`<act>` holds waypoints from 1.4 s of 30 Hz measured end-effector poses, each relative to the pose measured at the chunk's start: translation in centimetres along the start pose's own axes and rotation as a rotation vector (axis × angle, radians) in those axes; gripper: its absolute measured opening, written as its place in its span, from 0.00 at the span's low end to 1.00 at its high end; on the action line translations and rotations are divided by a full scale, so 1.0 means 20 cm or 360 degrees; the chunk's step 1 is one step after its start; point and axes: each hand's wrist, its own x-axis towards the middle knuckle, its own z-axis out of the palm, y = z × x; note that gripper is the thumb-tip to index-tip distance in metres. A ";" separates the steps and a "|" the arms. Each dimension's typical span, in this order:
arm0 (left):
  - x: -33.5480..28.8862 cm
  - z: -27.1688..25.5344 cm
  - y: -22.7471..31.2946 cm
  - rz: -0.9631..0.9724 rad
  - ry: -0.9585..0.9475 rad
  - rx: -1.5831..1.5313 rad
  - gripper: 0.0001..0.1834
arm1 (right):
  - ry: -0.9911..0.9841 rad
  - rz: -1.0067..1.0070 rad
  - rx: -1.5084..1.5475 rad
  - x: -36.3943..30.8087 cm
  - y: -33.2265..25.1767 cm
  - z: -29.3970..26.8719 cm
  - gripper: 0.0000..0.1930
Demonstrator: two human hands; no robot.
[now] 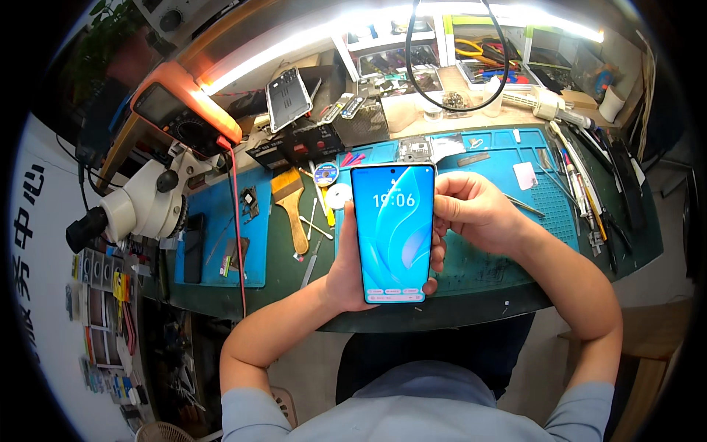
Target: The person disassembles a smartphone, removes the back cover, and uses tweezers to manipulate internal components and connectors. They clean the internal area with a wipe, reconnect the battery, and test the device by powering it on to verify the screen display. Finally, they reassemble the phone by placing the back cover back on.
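A smartphone [393, 239] with a lit blue lock screen is held upright over the near edge of the bench. My left hand [344, 269] wraps round it from behind and the left side, its fingertips showing past the right edge. At the phone's upper right edge is my right hand [479, 212], fingers curled and thumb pressed against the side. Whatever lies between that thumb and the curled fingers, other than the phone's edge, is hidden.
A blue work mat [471, 250] lies under my hands. To the left are a wooden brush [292, 214], a white microscope [140, 199], an orange multimeter [184, 110] with a red lead, and a dark phone [193, 247]. Tweezers and screwdrivers [578, 184] lie at right.
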 end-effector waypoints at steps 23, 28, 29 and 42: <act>0.00 0.01 0.03 0.0141 0.0155 0.0109 0.63 | 0.0272 0.0012 0.0082 0.01 0.01 0.04 0.12; -0.01 0.05 0.05 0.0334 0.0500 0.0318 0.61 | 0.0776 -0.0469 -0.1044 0.01 0.02 0.07 0.10; -0.01 0.05 0.05 0.0382 0.0509 0.0331 0.60 | 0.0823 -0.0730 -0.1477 0.00 0.00 0.10 0.11; -0.01 0.05 0.05 0.0460 0.0463 0.0402 0.55 | 0.0296 -0.1228 -0.2933 -0.02 0.05 0.22 0.30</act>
